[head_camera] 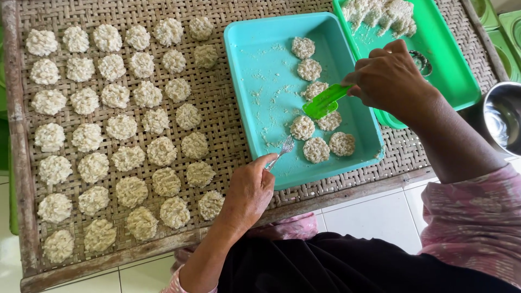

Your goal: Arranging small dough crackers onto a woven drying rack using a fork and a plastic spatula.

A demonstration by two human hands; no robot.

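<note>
My left hand (251, 191) grips a metal fork (283, 148) whose tines rest on the near part of a turquoise tray (260, 81). My right hand (388, 78) holds a green plastic spatula (324, 101), its blade lying among several round rice cakes (316, 149) in that tray. On the left, several rows of the same pale cakes (120, 127) cover a woven bamboo mat (217, 130).
A green tray (450, 65) with a heap of loose rice mix (380, 13) and a small round ring mould (421, 61) stands at the back right. A steel bowl (502, 116) sits at the right edge. White floor tiles (374, 217) lie below the mat.
</note>
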